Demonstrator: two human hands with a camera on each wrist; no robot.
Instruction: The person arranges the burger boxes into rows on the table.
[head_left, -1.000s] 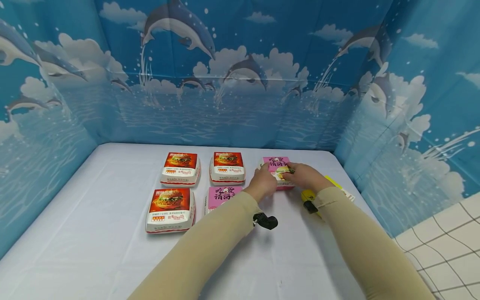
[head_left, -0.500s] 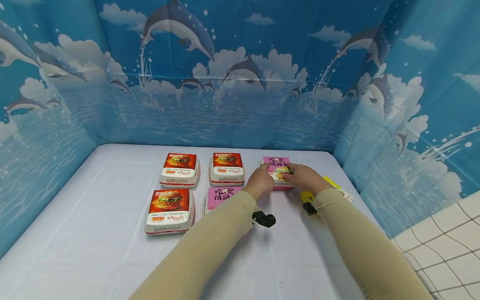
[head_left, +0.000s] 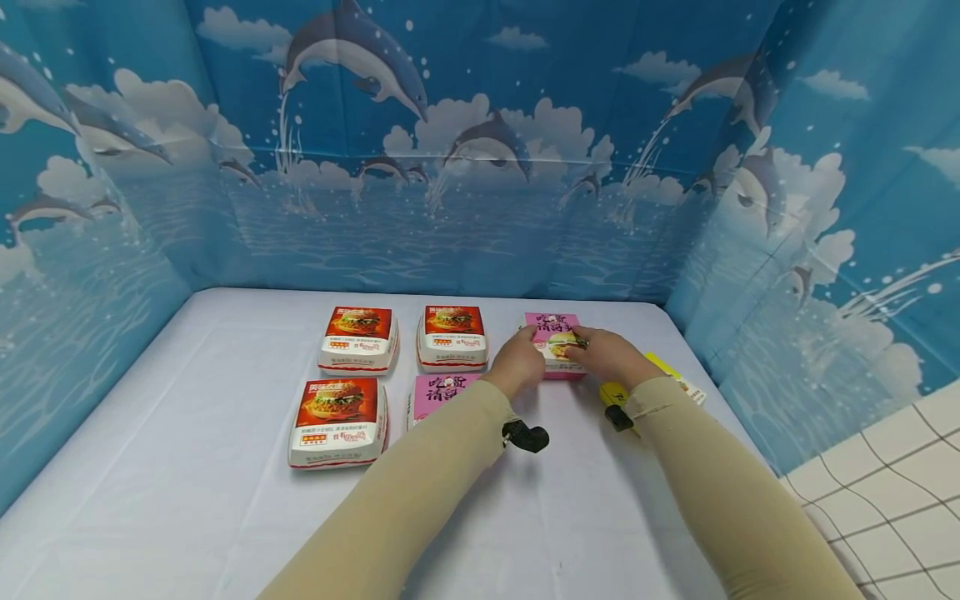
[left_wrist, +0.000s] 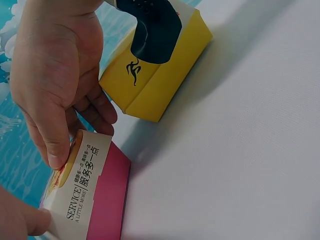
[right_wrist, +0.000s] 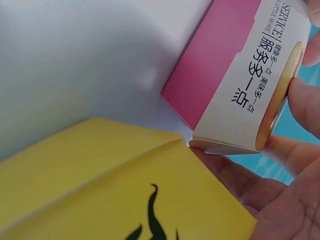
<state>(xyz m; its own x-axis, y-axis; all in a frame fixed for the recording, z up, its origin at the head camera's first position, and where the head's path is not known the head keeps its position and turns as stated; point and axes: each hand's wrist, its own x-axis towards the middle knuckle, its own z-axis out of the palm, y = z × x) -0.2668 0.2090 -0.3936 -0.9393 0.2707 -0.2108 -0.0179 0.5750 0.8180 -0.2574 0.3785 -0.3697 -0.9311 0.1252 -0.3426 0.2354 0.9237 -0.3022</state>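
A pink and white burger box [head_left: 553,327] with black lettering sits at the back right of the table, between both hands. My left hand [head_left: 517,367] holds its left side; in the left wrist view only the left thumb [left_wrist: 36,220] shows, against the lid. My right hand [head_left: 611,357] grips the right side, thumb on the lid and other fingers at the box's end. The right wrist view shows the box's pink base [right_wrist: 212,60] and white printed side. A yellow box [left_wrist: 155,80] lies close by the right hand, partly covered by the right wrist in the head view.
Several red and white burger boxes [head_left: 358,337] stand in the left and middle of the white table [head_left: 187,500]. Another pink box [head_left: 442,392] is partly behind the left forearm. A blue dolphin-print curtain [head_left: 450,233] encloses the back and sides.
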